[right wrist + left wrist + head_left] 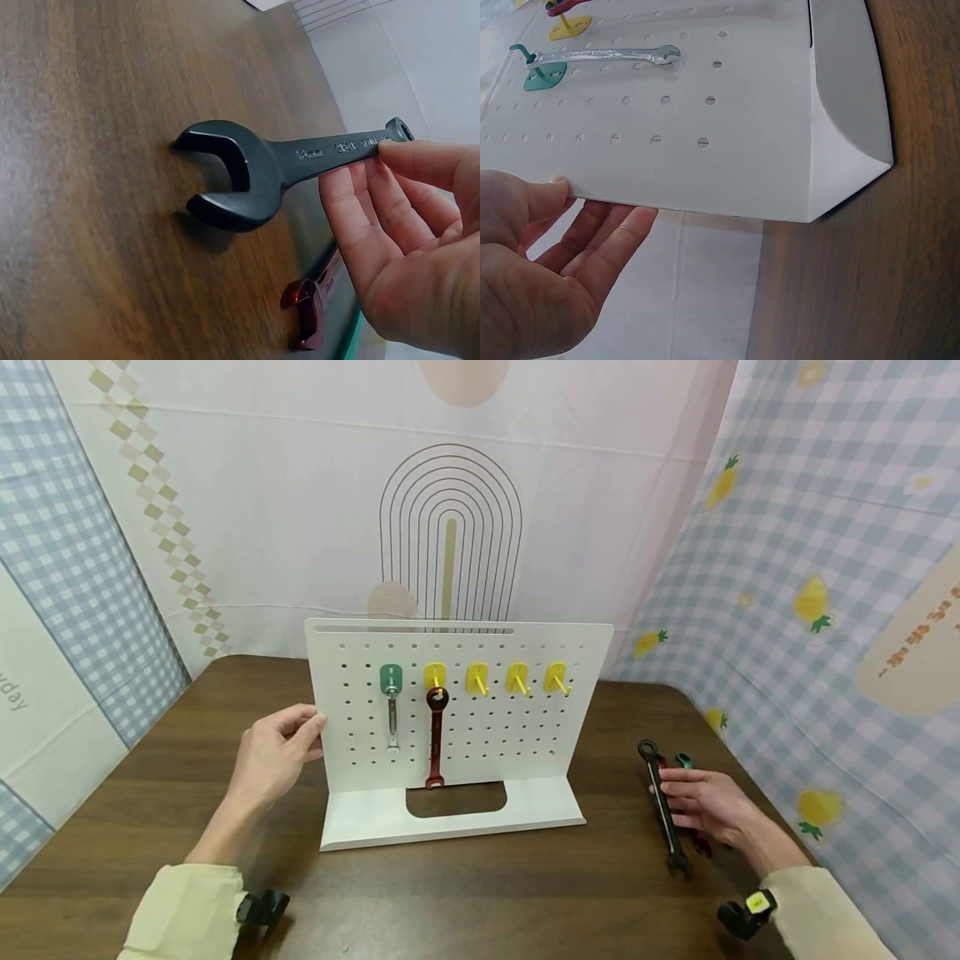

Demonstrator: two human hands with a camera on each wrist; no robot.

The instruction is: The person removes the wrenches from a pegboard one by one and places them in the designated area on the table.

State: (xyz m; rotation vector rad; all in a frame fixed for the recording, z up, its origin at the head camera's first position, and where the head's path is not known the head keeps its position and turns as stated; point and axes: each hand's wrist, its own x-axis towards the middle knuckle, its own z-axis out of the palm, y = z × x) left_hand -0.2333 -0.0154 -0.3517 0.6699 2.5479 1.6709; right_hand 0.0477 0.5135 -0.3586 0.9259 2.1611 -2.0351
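My left hand (273, 752) pinches the left edge of a white pegboard stand (510, 727) between thumb and fingers. On the board, a silver combination wrench (392, 722) hangs from the green hook (391, 676). Beside it a dark red combination wrench (436, 739) hangs from the leftmost yellow hook (435, 674). Over at the right, my right hand (708, 806) holds a black combination wrench (307, 159) by its shank, thumb on one side and fingers on the other. Its open end points toward the front of the table in the head view.
Beneath the right hand lie another red wrench (307, 307) and a green wrench (683, 760), both partly hidden. Several more yellow hooks (517, 678) line the board, right of the red wrench. Patterned cloth (787, 610) encloses the wooden table (450, 902) at the back and sides.
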